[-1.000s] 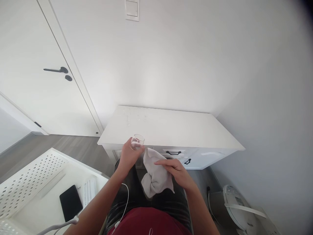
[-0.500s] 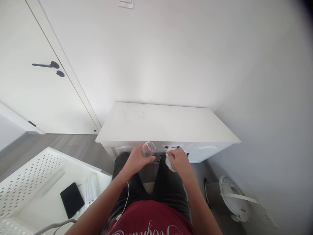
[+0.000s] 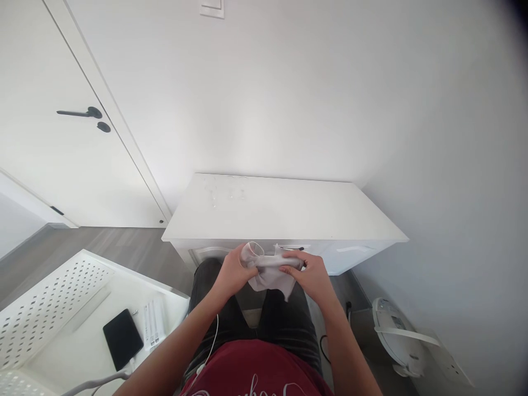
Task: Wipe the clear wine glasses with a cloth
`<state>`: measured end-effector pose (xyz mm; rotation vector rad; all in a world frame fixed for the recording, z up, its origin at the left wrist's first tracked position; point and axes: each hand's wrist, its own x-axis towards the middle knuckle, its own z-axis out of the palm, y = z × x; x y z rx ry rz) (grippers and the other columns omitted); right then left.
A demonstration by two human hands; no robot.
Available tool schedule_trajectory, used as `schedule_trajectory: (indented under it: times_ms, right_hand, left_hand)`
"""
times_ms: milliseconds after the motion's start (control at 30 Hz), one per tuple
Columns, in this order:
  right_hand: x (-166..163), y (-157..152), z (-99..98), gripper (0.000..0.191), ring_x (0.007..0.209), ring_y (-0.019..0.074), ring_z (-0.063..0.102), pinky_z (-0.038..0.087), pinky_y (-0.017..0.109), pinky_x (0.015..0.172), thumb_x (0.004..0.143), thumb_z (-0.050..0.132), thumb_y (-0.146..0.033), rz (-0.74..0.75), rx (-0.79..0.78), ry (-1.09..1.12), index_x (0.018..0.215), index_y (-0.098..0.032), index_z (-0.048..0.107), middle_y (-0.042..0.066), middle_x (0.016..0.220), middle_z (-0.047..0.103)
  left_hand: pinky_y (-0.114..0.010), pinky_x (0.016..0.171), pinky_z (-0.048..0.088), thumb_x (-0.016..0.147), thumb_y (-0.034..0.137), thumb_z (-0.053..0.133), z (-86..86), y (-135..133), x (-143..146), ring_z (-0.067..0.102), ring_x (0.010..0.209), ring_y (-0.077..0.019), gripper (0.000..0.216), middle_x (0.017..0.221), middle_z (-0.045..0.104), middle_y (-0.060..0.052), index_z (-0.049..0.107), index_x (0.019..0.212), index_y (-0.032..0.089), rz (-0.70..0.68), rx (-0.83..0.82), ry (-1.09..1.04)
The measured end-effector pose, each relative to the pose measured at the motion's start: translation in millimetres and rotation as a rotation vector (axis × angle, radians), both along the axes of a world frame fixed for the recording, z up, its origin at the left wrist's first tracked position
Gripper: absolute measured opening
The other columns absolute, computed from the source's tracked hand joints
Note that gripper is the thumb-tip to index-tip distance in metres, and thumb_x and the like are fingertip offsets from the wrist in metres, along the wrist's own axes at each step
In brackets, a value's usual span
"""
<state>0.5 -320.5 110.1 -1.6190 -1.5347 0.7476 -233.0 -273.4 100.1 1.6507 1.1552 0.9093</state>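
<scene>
My left hand (image 3: 231, 271) is closed round a small clear glass (image 3: 251, 253), tipped with its mouth toward the right. My right hand (image 3: 310, 273) grips a white cloth (image 3: 272, 273), with one twisted end pushed into the glass's mouth and the rest hanging below. Both hands are held together above my lap, just in front of the white cabinet (image 3: 284, 212). Several more clear glasses (image 3: 225, 190) stand faintly visible on the cabinet top at its far left.
A white door with a black handle (image 3: 82, 113) is at the left. Beside me at the lower left, a white perforated tray (image 3: 53, 308) holds a black phone (image 3: 122, 339). A white appliance (image 3: 398, 338) sits on the floor at the right, by the wall.
My right hand brought the cloth up from my lap to the glass and pushed it into the mouth. My left hand tilted the glass and shifted it slightly right.
</scene>
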Motion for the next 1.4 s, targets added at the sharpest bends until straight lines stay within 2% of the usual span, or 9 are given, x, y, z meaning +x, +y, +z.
schedule_trajectory:
  times_ms: [100,267,433,533,667,867,1100,1233,1400]
  right_hand:
    - [6,-2,-1.4,0.017,0.096,0.0288,0.062,0.049,0.043,0.088,0.093,0.064,-0.036,0.001,0.128,-0.27,0.09,-0.025,0.077,0.008,0.094,0.073]
    - [22,-2,-4.2,0.026,0.127,0.0342,0.049,0.044,0.049,0.099,0.1,0.049,-0.035,-0.176,0.294,-0.391,0.087,-0.022,0.067,0.015,0.135,0.06]
    - [26,-2,-5.9,0.034,0.063,0.0204,0.047,0.039,0.034,0.065,0.102,0.044,-0.046,-0.435,0.037,-0.27,0.079,-0.024,0.054,0.001,0.066,0.055]
    - [4,-6,0.0,0.039,0.06,0.0166,0.039,0.034,0.03,0.06,0.103,0.042,-0.052,-0.48,0.124,-0.078,0.075,-0.025,0.046,-0.004,0.063,0.045]
    - [-39,-9,6.9,0.036,0.064,0.0163,0.045,0.036,0.028,0.06,0.104,0.043,-0.051,-0.334,0.19,0.065,0.082,-0.024,0.05,-0.003,0.068,0.05]
    - [-46,-14,13.2,0.023,0.067,0.0179,0.056,0.044,0.029,0.065,0.102,0.051,-0.044,0.141,0.117,0.004,0.11,-0.023,0.057,-0.001,0.078,0.063]
    - [-22,-18,30.5,0.085,0.112,0.0281,0.066,0.052,0.042,0.1,0.092,0.065,-0.035,0.533,-0.014,0.006,0.165,-0.029,0.021,0.01,0.132,0.067]
    - [-24,-20,30.9,0.074,0.101,0.0281,0.069,0.055,0.042,0.094,0.094,0.061,-0.035,0.527,-0.041,-0.039,0.163,-0.03,0.033,0.007,0.11,0.075]
    - [-20,-18,20.4,0.052,0.111,0.0283,0.066,0.052,0.041,0.099,0.095,0.063,-0.047,0.34,0.11,0.014,0.144,-0.029,0.058,0.008,0.125,0.071]
  left_hand:
    - [-0.025,0.069,0.045,0.067,0.01,0.062,6.6,1,-5,0.063,0.075,-0.0166,0.027,0.083,0.073,0.003,0.064,0.091,0.022,0.075,0.035,0.05]
    - [-0.029,0.072,0.045,0.075,0.016,0.061,3.8,5,-12,0.064,0.074,-0.0186,0.021,0.078,0.072,0.002,0.06,0.095,0.024,0.18,0.031,0.185]
    - [-0.033,0.078,0.045,0.076,0.016,0.065,-4.4,4,-14,0.066,0.086,-0.0229,0.025,0.09,0.07,-0.002,0.059,0.099,0.023,0.112,0.017,0.323]
    - [-0.037,0.085,0.048,0.073,0.03,0.079,-7.4,-3,-7,0.065,0.098,-0.0273,0.046,0.105,0.068,-0.006,0.057,0.112,0.022,-0.011,-0.039,0.293]
    - [-0.04,0.089,0.051,0.075,0.044,0.083,-5.1,-16,7,0.063,0.108,-0.0292,0.065,0.124,0.063,-0.012,0.05,0.126,0.021,-0.187,-0.126,0.141]
    - [-0.043,0.096,0.049,0.092,0.045,0.067,5.5,-21,9,0.062,0.116,-0.0309,0.052,0.13,0.061,-0.016,0.047,0.133,0.02,-0.129,-0.027,0.123]
    - [-0.036,0.078,0.048,0.082,0.029,0.073,15.6,-17,-6,0.069,0.093,-0.0297,0.05,0.121,0.066,-0.011,0.059,0.129,0.024,-0.297,0.275,0.494]
    - [-0.032,0.07,0.044,0.08,0.033,0.076,24.0,-13,-5,0.069,0.084,-0.0269,0.039,0.106,0.073,-0.008,0.069,0.117,0.024,-0.361,0.285,0.446]
    - [-0.027,0.056,0.034,0.079,0.054,0.078,32.9,-15,-3,0.054,0.062,-0.0165,0.035,0.068,0.063,0.001,0.074,0.089,0.021,-0.33,0.098,0.221]
